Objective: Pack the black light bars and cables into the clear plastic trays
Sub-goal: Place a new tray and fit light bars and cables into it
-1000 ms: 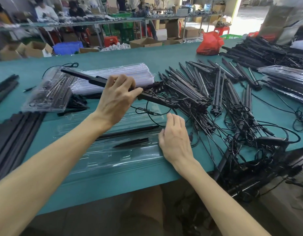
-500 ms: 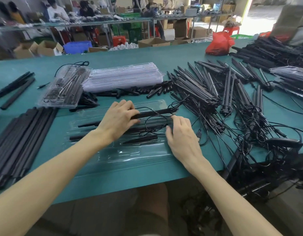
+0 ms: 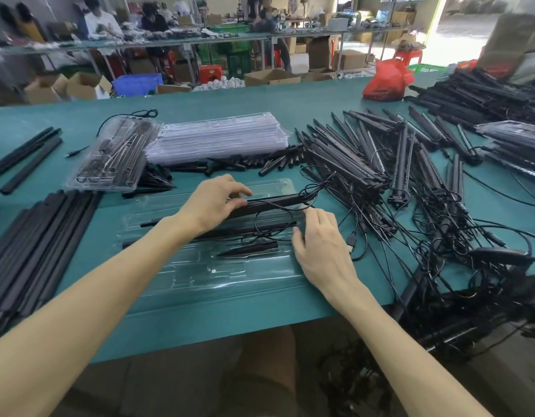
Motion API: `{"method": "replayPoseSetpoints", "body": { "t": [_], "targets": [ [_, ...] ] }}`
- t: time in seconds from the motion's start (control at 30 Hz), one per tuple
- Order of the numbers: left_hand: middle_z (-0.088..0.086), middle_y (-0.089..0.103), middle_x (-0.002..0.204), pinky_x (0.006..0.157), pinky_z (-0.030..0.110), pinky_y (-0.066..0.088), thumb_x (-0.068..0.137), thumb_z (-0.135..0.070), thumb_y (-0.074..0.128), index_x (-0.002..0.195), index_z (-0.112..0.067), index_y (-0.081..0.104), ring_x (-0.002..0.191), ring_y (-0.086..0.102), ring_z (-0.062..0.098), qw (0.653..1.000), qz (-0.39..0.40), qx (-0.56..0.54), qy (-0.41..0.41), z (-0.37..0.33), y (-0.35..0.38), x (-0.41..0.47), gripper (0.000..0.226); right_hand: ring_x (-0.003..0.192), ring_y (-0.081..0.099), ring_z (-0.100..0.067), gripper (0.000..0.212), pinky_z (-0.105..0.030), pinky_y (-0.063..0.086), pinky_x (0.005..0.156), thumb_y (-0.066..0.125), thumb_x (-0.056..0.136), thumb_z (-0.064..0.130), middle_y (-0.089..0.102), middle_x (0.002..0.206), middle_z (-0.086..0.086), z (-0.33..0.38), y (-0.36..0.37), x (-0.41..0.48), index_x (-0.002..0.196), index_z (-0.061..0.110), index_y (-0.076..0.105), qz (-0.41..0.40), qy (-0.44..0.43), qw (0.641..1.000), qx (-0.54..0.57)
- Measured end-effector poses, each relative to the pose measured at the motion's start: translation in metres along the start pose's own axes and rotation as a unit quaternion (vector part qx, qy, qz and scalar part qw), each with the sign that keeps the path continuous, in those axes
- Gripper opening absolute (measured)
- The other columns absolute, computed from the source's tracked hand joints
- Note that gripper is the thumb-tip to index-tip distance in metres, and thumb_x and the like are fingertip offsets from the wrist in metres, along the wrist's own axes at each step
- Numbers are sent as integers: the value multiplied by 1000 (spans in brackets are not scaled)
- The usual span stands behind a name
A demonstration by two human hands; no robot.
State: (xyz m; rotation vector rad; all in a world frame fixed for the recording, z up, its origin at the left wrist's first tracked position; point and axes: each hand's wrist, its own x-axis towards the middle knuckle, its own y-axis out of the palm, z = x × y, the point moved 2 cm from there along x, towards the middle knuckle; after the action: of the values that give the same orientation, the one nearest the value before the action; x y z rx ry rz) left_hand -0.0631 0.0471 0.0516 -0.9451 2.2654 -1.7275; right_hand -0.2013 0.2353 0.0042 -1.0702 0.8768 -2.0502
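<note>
Two hands work over the clear tray [image 3: 230, 275], which lies at 6 o'clock on the table [image 3: 200, 320]. I see the left hand [image 3: 213, 203] pinching a black light bar [image 3: 272, 203] over the tray's far half, with its cable [image 3: 257, 224] looped across the tray. At the tray's 3 o'clock end the right hand [image 3: 320, 245] has curled fingertips at the cable; I cannot tell if it grips. Loose bars [image 3: 350, 152] heap at 2 o'clock and spare trays [image 3: 221, 136] stack at 12.

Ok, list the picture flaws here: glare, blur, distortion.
Head view: daylight blows out the open doorway top right; soft reflections streak the clear plastic tray in front; wide-angle stretch smears the brown cardboard box in the right corner; background workers look soft.
</note>
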Motion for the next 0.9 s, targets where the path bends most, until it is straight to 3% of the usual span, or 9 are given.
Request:
{"method": "replayPoseSetpoints", "body": {
  "t": [0.1,0.23,0.4,0.47,0.57,0.67,0.8,0.83,0.9],
  "targets": [
    [3,54,101,95,40,45,96,-21,67,110,-17,74,101,55,24,999,-15,33,14,1,-1,1,16,119,46,-21,30,-31,44,93,49,103,23,58,122,-6,-1,0,0,128,7,52,3,-1,1000,4],
    [3,59,111,91,41,49,98,-20,64,106,-10,71,97,60,25,996,-90,4,17,4,-10,-4,15,128,44,-21,41,-32,42,102,47,103,23,55,134,-7,-1,0,-1,141,6,47,8,-3,1000,7],
    [4,66,97,85,43,52,95,-22,68,107,-13,75,87,62,22,990,-136,-22,31,1,-39,-10,16,128,43,-21,43,-32,41,105,47,103,23,54,136,-7,-2,1,1,143,6,45,10,-8,1000,4],
    [2,69,90,76,37,54,91,-27,72,103,-17,79,78,63,19,991,-105,-76,34,-6,-52,-12,17,127,43,-22,42,-33,41,105,47,104,23,55,134,-8,-2,2,1,142,5,46,9,-10,1000,3],
    [3,74,75,57,26,52,90,-40,68,93,-21,81,56,63,16,977,26,-213,5,-18,-63,-13,23,123,45,-23,38,-34,43,102,47,103,22,56,130,-9,-2,3,1,137,4,48,7,-10,1000,-4],
    [13,74,75,43,24,50,98,-30,64,105,-14,75,47,65,23,956,132,-256,-57,-20,-53,-10,20,116,46,-23,29,-35,45,96,47,103,22,57,121,-8,-2,3,2,126,5,52,5,-9,1000,-8],
    [10,67,92,41,24,49,92,-19,73,124,-9,56,55,71,25,968,173,-124,-136,-15,-23,-7,38,116,46,-23,29,-35,44,96,47,103,23,57,121,-8,-2,2,1,127,5,51,6,-12,1000,-7],
    [6,60,100,48,27,52,89,-24,77,127,-12,55,66,72,26,976,171,-47,-124,-16,-19,-6,46,115,46,-23,29,-35,44,96,46,103,23,56,121,-8,-3,2,0,126,5,52,6,-12,1000,-7],
    [4,45,113,80,36,54,84,-36,80,132,-18,55,102,60,30,980,152,101,-83,-16,-9,-4,57,114,47,-24,27,-36,45,95,46,103,22,56,118,-8,-2,1,0,123,5,52,7,-9,1000,-5]
  ]
}}
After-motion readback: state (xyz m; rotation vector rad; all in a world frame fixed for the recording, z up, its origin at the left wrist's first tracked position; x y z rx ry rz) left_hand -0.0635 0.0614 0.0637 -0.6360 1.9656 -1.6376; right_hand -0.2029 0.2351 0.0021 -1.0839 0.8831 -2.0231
